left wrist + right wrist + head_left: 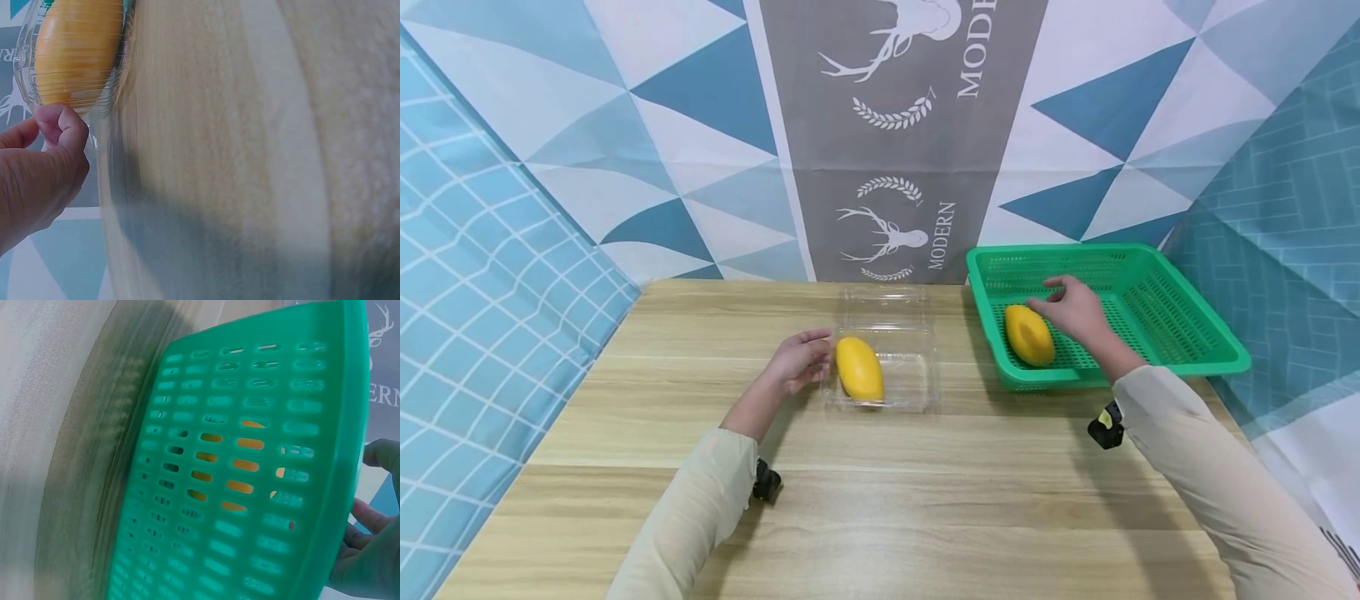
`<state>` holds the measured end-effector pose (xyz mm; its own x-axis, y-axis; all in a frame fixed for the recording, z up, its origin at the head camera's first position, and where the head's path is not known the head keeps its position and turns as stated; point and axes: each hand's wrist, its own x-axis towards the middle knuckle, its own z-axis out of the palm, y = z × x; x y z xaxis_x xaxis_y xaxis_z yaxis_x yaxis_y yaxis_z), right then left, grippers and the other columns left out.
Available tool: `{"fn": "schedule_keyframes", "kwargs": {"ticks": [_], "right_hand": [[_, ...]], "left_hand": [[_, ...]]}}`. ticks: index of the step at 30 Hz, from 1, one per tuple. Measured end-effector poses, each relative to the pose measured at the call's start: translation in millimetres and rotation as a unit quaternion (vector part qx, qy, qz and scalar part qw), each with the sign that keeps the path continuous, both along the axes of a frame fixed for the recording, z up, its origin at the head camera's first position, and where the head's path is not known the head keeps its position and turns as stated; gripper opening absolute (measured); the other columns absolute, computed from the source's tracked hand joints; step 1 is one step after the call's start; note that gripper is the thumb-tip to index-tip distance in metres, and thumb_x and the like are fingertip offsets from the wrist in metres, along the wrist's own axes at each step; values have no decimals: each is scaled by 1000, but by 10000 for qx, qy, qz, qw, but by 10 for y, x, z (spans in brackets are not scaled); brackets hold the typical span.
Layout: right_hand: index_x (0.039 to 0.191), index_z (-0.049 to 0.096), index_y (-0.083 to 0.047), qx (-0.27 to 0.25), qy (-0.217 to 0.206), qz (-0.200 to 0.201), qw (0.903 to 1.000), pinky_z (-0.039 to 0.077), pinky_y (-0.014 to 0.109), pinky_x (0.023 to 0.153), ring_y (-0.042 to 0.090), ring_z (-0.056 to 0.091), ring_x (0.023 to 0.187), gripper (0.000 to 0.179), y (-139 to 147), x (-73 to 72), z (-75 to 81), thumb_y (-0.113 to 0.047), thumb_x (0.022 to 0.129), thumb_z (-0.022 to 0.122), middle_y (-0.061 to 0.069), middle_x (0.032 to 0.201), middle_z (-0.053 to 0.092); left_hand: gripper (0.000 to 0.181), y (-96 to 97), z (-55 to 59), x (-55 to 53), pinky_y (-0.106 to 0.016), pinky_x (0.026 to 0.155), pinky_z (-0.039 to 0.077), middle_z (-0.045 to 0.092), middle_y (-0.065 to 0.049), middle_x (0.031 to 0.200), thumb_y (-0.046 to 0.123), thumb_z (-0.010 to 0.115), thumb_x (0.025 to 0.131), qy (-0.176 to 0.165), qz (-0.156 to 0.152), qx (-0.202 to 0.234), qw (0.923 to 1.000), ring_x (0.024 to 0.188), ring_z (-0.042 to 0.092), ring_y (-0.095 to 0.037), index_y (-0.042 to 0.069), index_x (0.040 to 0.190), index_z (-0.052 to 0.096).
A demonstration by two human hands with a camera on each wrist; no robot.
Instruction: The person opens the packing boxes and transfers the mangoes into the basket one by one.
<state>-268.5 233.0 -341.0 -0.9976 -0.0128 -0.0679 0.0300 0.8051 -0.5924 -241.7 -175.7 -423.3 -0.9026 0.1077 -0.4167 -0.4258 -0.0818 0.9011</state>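
Observation:
A yellow mango [860, 369] lies in an open clear plastic container [910, 379] on the table. At the container's left side is my left hand [801, 360], its bent fingertips at the wall; in the left wrist view the mango shows through the ribbed plastic. Over the green basket [1210, 365] my right hand [1077, 312] hovers with thumb and fingers apart, close to a second mango [1030, 336] in the basket. In the right wrist view the basket's wall hides most of this mango, and only part of the hand shows beyond the rim.
The wooden table [880, 508] runs up to a patterned backdrop [700, 167] behind the container and basket. A hinged clear lid [886, 307] stands open at the container's back. Each sleeve has a small black device near its cuff.

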Motion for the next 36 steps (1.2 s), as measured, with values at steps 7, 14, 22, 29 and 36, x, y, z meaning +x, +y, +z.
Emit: {"fn": "schedule_keyframes", "kwargs": {"ticks": [7, 14, 22, 29, 36], "right_hand": [[138, 38, -1, -104, 3, 44, 9999, 49, 48, 77, 41, 52, 105, 63, -32, 35, 64, -40, 92, 55, 28, 126, 49], [139, 38, -3, -157, -65, 206, 9996, 49, 48, 79, 40, 52, 106, 63, -75, 79, 99, -41, 91, 55, 26, 127, 49], [138, 39, -4, -181, 18, 176, 9997, 49, 48, 80, 39, 52, 106, 60, -130, 113, 142, -39, 91, 56, 25, 128, 49], [137, 40, -4, -244, 21, 225, 9994, 49, 48, 81, 39, 52, 107, 59, -172, 110, 171, -37, 91, 57, 25, 128, 49], [138, 40, -6, -297, -53, 277, 9992, 49, 49, 83, 39, 50, 111, 61, -219, 112, 198, -41, 91, 57, 24, 131, 48]], "left_hand": [[49, 0, 13, 6, -18, 59, 49, 51, 0, 89, 10, 51, 94, -1, 10, -44, 10000, 71, 51, -8, 3, 140, 35], [48, 5, 18, 10, -17, 59, 48, 51, 0, 90, 10, 51, 94, -12, 4, -75, 10000, 71, 51, -8, 3, 140, 36], [48, 11, 19, 0, -17, 59, 48, 51, 0, 91, 11, 51, 94, -33, 36, -110, 9999, 71, 51, -8, 4, 140, 36], [48, 15, 29, 4, -18, 59, 49, 51, 0, 89, 11, 51, 94, -34, 39, -86, 9999, 70, 51, -8, 4, 140, 36], [49, 4, 29, 11, -17, 59, 48, 52, 0, 87, 10, 51, 95, -31, 15, -17, 10000, 70, 51, -8, 2, 141, 34]]}}
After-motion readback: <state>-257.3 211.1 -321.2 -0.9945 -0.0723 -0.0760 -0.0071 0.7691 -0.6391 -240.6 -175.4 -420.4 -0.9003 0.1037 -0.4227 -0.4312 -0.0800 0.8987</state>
